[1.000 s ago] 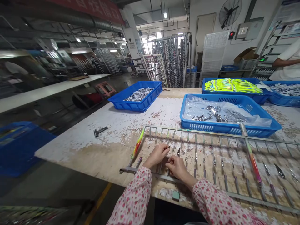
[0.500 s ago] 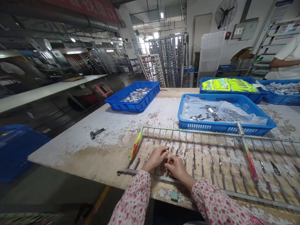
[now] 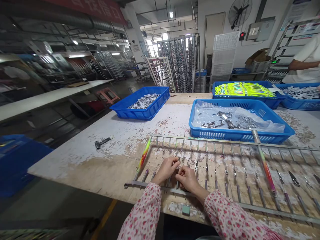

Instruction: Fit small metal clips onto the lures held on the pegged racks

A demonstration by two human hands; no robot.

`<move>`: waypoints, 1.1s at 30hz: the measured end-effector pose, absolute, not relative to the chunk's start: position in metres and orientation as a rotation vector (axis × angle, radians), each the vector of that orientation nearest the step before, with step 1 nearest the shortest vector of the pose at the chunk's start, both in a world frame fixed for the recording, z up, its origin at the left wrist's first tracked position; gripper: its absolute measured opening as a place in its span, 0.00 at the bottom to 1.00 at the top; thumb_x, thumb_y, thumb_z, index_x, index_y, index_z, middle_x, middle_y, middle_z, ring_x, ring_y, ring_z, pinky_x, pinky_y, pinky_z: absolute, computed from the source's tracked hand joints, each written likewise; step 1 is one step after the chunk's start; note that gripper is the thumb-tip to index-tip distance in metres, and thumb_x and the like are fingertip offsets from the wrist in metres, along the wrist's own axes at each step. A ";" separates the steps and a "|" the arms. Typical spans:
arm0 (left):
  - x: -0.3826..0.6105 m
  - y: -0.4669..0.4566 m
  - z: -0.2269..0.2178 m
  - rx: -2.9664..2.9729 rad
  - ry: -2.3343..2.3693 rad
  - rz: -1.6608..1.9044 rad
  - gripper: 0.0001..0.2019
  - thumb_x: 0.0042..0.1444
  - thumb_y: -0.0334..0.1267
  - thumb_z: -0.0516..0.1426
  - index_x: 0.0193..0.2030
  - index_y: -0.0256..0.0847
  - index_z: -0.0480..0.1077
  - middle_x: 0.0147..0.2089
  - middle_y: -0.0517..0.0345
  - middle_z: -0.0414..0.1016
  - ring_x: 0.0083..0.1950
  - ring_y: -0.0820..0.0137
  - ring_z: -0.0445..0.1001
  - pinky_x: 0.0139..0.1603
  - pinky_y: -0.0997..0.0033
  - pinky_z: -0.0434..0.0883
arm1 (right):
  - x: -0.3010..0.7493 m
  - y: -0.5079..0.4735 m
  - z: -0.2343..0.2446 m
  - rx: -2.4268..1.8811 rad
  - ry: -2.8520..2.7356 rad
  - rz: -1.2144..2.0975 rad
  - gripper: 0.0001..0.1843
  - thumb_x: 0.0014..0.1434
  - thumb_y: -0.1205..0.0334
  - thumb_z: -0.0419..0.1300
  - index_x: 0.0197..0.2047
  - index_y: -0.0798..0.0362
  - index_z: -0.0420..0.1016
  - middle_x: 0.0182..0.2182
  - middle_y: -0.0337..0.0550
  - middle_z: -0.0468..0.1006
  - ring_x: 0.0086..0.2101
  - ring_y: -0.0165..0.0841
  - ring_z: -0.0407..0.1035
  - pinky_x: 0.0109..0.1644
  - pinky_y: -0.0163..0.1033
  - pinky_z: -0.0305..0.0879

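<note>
My left hand (image 3: pixel 167 169) and my right hand (image 3: pixel 187 177) are close together over the near side of a metal rack (image 3: pixel 212 198). Both have thumb and fingers pinched together. A small dark tip shows at my left fingertips, but the fingers cover whatever is held. The right fingers close just above a grey peg (image 3: pixel 177 184) of the rack; what they grip is hidden. To the right, shiny blade-shaped metal pieces (image 3: pixel 206 166) stand in a row on the rack's pegs. Red-and-yellow crossbars (image 3: pixel 144 155) join its two long rails.
Behind the rack, a blue basket (image 3: pixel 275 135) lined with plastic holds loose metal pieces. A blue tray (image 3: pixel 162 96) stands at the back left. A hammer-like tool (image 3: pixel 102 143) lies left, and a green block (image 3: pixel 186 209) near the front edge. A co-worker (image 3: pixel 306 63) stands far right.
Both hands stay pinched at the same place on the rack, with hardly any movement. The whole view has shifted slightly.
</note>
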State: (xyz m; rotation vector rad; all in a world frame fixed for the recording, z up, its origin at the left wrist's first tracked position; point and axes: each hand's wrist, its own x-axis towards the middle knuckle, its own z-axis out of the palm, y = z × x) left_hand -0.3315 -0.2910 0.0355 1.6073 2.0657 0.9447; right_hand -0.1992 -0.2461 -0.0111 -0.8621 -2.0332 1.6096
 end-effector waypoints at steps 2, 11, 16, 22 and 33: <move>-0.329 -0.289 0.035 1.541 2.034 1.026 0.12 0.54 0.40 0.53 0.22 0.38 0.66 0.23 0.61 0.64 0.28 0.71 0.62 0.30 0.73 0.55 | -0.201 -0.245 -0.010 -0.875 -2.006 1.683 0.05 0.51 0.71 0.55 0.27 0.53 0.63 0.13 0.30 0.68 0.14 0.28 0.66 0.18 0.28 0.58; -0.319 -0.297 0.026 0.389 1.158 1.942 0.17 0.47 0.36 0.63 0.45 0.35 0.70 0.28 0.63 0.64 0.21 0.83 0.53 0.19 0.85 0.52 | -0.187 -0.227 0.020 -0.765 -2.471 1.634 0.07 0.58 0.67 0.50 0.32 0.56 0.68 0.17 0.40 0.73 0.20 0.32 0.70 0.25 0.32 0.62; -0.307 -0.296 0.022 0.261 0.969 2.091 0.15 0.47 0.33 0.63 0.43 0.38 0.70 0.30 0.62 0.66 0.24 0.82 0.61 0.25 0.83 0.62 | -0.189 -0.232 0.041 -0.626 -2.448 1.163 0.13 0.59 0.60 0.54 0.24 0.54 0.67 0.22 0.42 0.74 0.27 0.33 0.70 0.31 0.33 0.60; -0.307 -0.312 0.025 0.863 1.725 1.854 0.12 0.55 0.43 0.58 0.42 0.39 0.72 0.40 0.54 0.73 0.39 0.70 0.71 0.41 0.73 0.68 | -0.207 -0.227 0.031 -0.755 -1.975 1.943 0.16 0.60 0.57 0.52 0.23 0.53 0.62 0.14 0.32 0.64 0.13 0.24 0.55 0.17 0.30 0.49; -0.342 -0.321 0.024 1.561 2.458 1.219 0.14 0.61 0.40 0.49 0.35 0.39 0.75 0.37 0.51 0.75 0.41 0.64 0.72 0.44 0.64 0.68 | -0.250 -0.166 0.064 -0.839 -2.277 1.339 0.11 0.61 0.66 0.51 0.38 0.57 0.74 0.23 0.40 0.74 0.19 0.26 0.67 0.25 0.30 0.61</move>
